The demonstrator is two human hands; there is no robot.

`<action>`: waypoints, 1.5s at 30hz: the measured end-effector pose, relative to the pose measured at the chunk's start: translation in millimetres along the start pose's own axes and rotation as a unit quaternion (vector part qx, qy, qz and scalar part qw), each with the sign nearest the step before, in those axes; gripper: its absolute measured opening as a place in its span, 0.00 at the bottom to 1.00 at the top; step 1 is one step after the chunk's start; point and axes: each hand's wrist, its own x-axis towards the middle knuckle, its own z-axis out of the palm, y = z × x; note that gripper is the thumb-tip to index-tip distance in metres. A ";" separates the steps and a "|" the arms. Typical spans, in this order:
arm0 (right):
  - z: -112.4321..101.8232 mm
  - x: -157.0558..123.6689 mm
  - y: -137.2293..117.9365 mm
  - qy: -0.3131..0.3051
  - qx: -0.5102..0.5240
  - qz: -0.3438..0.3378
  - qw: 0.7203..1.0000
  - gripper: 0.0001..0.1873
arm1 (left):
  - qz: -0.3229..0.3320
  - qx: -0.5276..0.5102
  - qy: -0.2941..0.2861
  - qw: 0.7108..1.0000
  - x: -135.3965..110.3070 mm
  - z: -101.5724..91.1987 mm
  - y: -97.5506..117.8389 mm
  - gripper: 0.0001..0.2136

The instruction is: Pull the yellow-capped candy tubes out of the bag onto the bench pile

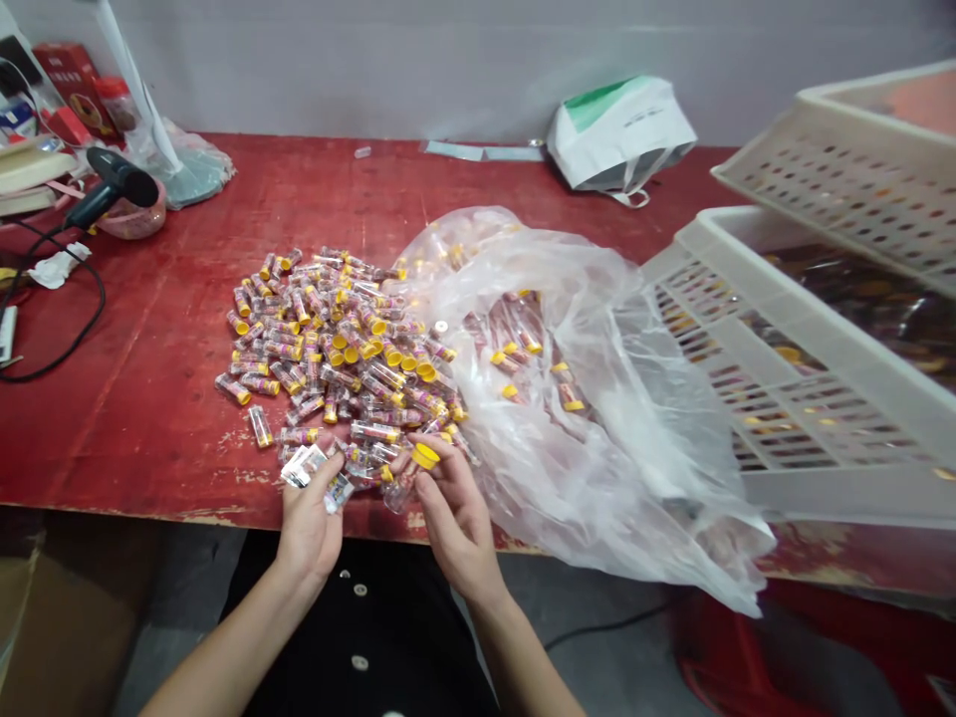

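1. Over the front edge of the red counter point(134, 398), your hands stand apart from each other; read the clock from between them.
2. Your left hand point(310, 518), at 9 o'clock, grips a few printed slips point(306, 465) under the thumb.
3. Your right hand point(455, 508), at 3 o'clock, pinches a clear tube point(399, 491), tilted, its yellow cap point(425, 456) uppermost.
4. At 12 o'clock you have a loose pile point(344, 349) of yellow-capped tubes, just beyond both hands.
5. At 2 o'clock lies a plastic bag point(597, 468), touching the pile, more tubes inside; past it, two white crates point(843, 495), one above the other.
6. At 11 o'clock, well apart, stands a lamp point(145, 90).
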 end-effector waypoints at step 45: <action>10.1 -12.9 9.1 0.128 0.163 0.105 0.973 0.16 | -0.041 0.004 -0.003 0.999 -3.1 -9.2 -14.3 0.14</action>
